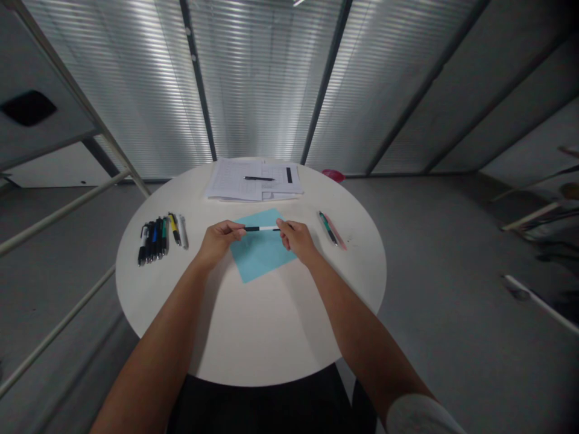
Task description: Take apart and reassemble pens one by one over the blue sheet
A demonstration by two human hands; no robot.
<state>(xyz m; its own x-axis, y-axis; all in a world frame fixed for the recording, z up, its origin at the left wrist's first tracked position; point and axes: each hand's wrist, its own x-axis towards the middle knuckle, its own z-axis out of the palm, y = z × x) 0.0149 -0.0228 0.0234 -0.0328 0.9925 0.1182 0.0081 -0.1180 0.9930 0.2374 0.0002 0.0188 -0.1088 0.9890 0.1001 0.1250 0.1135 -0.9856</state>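
Observation:
Between my two hands a black-and-white pen [266, 228] lies level above a light blue sheet [263, 256]. My left hand [219, 241] pinches its black end between thumb and fingers. At the opposite end, my right hand [296, 237] is closed round the white part, near the clip. The pen's two tips are hidden by my fingers. Under both hands the blue sheet lies turned at an angle on the round white table [257, 337].
On the left stands a row of several pens [154, 240], beside a yellow pen [174, 229] and a white pen [183, 231]. A green pen [327, 228] and a pink strip [337, 232] lie right. Stacked papers [235, 181] carry a black pen [259, 178] at the back.

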